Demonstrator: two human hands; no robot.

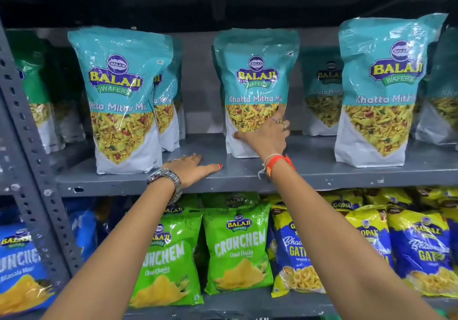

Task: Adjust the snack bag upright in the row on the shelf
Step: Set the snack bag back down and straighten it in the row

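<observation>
Teal snack bag [255, 79] stands upright on the shelf [322, 171], right hand [266, 136] gripping its base; left hand [190, 168] lies flat, empty.

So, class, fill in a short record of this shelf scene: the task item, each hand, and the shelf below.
Task item: middle Khatta Mitha Mix bag, standing on the grey shelf
Right hand: holds the bag's lower right, thumb across its front
Left hand: flat on the shelf, holding nothing
Shelf below: green Crunchem bags
</observation>
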